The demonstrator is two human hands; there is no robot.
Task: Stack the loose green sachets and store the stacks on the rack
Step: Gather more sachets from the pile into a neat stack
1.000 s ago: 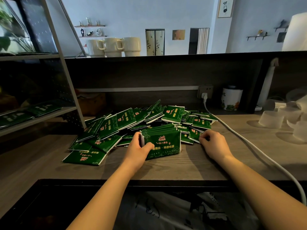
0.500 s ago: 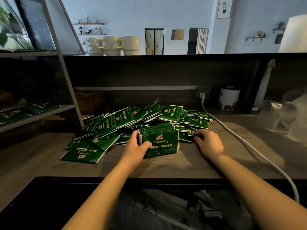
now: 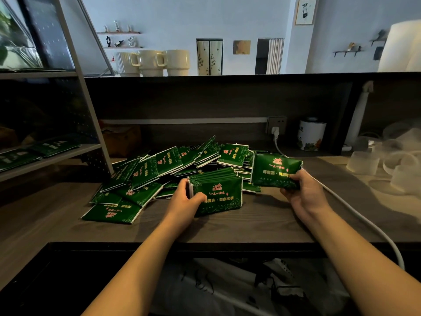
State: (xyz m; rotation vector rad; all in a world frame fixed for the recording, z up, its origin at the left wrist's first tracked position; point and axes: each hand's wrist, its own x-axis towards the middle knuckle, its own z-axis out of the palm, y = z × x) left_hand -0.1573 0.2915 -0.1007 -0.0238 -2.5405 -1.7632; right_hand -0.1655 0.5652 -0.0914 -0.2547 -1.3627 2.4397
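Gripping an upright sachet stack (image 3: pixel 216 192), the left hand (image 3: pixel 185 197); right hand (image 3: pixel 300 195) pinches one sachet (image 3: pixel 275 171), lettering unreadable.

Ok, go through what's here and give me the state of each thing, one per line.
Left hand: grips the upright stack.
Stack: on edge on the counter.
Right hand: holds a lifted sachet.
Loose sachets: heaped, unsorted.
Plug: in the socket.

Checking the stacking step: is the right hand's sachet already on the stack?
No, the right hand holds a single sachet raised apart from the stack gripped by the left hand.
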